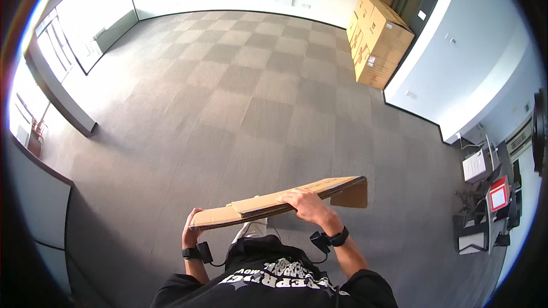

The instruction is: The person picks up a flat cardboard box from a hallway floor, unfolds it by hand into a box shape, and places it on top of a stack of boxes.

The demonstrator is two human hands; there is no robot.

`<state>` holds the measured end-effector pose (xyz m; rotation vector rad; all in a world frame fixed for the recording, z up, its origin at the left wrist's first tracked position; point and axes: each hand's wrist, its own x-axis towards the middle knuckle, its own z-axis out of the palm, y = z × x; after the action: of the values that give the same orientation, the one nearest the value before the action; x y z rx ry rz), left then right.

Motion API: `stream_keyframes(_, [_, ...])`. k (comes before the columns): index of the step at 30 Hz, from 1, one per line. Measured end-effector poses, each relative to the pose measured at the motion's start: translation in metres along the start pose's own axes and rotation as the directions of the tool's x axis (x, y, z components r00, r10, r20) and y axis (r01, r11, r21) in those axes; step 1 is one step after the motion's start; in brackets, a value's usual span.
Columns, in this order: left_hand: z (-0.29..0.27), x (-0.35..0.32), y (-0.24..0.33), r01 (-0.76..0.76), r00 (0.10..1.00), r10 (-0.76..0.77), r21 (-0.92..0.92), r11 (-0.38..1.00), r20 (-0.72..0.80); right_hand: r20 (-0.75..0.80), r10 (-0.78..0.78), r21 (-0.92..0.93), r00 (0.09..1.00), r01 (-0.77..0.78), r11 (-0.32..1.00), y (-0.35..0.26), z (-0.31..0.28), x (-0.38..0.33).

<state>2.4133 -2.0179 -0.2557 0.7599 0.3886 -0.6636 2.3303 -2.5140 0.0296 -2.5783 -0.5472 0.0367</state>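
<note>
A flattened brown cardboard box [265, 201] is held out in front of my body, its layers folded together and seen nearly edge-on. My left hand [193, 229] grips its left end, with the thumb side at the edge and the other fingers partly hidden. My right hand [308, 204] lies over the upper edge right of the middle, fingers bent around the cardboard. At the right end a flap [351, 195] hangs down at an angle. Both wrists carry black straps with small dark devices.
Grey checkered carpet [251, 108] stretches ahead. Several cardboard boxes [379, 34] are stacked by the far right wall. A desk with chairs, papers and a red-framed sheet [498, 196] stands at the right. A pillar [63, 91] and low partition [40, 199] are at the left.
</note>
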Motion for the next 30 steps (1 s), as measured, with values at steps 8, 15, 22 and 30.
stream_keyframes(8, [0.247, 0.185, 0.127, -0.123, 0.991, 0.136, 0.492, 0.862, 0.01, -0.086, 0.209, 0.09, 0.974, -0.201, 0.975, 0.13, -0.072, 0.123])
stream_keyframes(15, [0.383, 0.306, 0.177, 0.008, 1.0, 0.005, 0.68, 0.733, -0.018, -0.146, 0.388, 0.091, 0.91, -0.378, 0.921, 0.205, -0.108, 0.163])
stream_keyframes(22, [0.442, 0.425, 0.208, -0.72, 0.643, 0.405, 0.693, 0.033, 0.65, -0.214, 0.32, 0.087, 0.923, -0.308, 0.947, 0.334, -0.167, 0.254])
stream_keyframes(30, [0.442, 0.557, 0.237, -0.705, 0.679, 0.552, 0.639, 0.307, 0.484, -0.175, 0.143, -0.042, 0.974, -0.152, 0.987, 0.453, -0.234, 0.389])
